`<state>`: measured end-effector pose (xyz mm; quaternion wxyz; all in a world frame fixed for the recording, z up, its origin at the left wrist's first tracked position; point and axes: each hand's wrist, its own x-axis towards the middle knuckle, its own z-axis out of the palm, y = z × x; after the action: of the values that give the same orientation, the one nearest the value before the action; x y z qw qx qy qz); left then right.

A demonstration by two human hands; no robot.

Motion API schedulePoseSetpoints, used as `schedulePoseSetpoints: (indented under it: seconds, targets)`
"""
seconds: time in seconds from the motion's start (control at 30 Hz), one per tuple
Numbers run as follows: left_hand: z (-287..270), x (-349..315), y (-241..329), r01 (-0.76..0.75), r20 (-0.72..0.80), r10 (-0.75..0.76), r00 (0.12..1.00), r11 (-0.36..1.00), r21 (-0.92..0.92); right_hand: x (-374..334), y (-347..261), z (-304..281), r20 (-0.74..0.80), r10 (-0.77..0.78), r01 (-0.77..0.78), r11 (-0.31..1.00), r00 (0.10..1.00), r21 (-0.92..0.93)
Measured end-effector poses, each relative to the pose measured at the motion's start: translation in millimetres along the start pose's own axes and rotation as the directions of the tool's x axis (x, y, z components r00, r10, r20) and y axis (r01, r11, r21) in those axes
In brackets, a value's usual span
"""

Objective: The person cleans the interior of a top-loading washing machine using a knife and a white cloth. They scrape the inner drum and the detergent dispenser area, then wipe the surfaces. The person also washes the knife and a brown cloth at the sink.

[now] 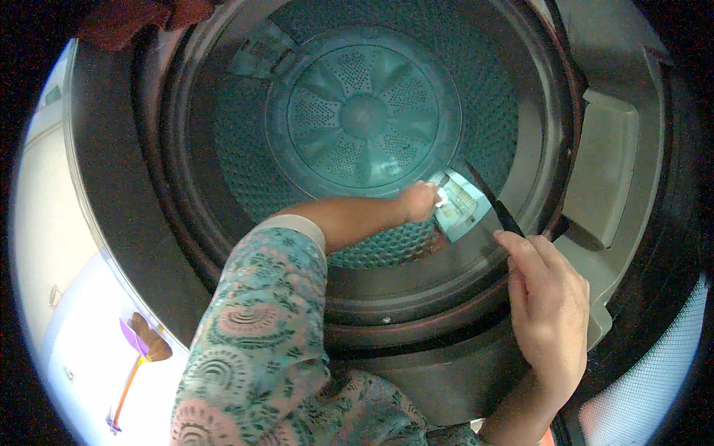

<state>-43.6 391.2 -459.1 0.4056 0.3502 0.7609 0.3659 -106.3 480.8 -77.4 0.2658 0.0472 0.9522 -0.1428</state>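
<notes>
I am reaching into the drum point(297, 175) of a top-loading washing machine. My left hand point(420, 201) is closed at the edge of a pale lint filter point(462, 202) on the lower right drum wall; the fingertips are partly hidden. Over the right rim, my right hand point(547, 293) pinches the black handle of a slim dark tool, perhaps a knife point(507, 219). Its thin end points up and left, passing beside the filter's upper right edge. At the bottom of the drum lies a round, perforated pulsator point(364, 117).
A similar panel point(262, 50) sits on the drum's upper left wall. Dark rings form the machine's opening, with a beige recessed tray point(602, 171) at the right. Reddish-brown cloth point(141, 18) hangs at the top left. A broom point(141, 342) lies on the white floor, lower left.
</notes>
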Motion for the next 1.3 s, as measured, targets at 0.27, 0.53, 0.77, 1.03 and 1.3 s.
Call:
schedulePoseSetpoints:
  seconds: [0.27,0.53,0.77,1.03,1.3]
  targets:
    - [-2,-8,1,-0.165,-0.043,0.162,0.986,0.893,-0.419,-2,-7,-7,0.056,0.009,-0.011,1.0,0.998,0.021]
    - [-8,-26,-2,-0.003,0.043,0.01,0.999,0.987,-0.161,-1,-8,-9,0.054,0.02,-0.02,1.0,0.998,-0.001]
    - [-3,-12,-8,-0.086,-0.089,0.077,0.993,0.991,-0.099,7,-2,-3,0.042,-0.009,0.01,1.0,0.999,-0.004]
    - [-23,16,-83,-0.076,0.014,0.104,0.994,0.802,-0.593,5,-3,-3,0.033,-0.004,0.004,1.0,0.999,-0.008]
    - [-3,3,-27,-0.186,-0.108,0.155,0.982,0.888,-0.42,4,-8,-6,0.042,0.001,-0.001,1.0,0.999,0.002]
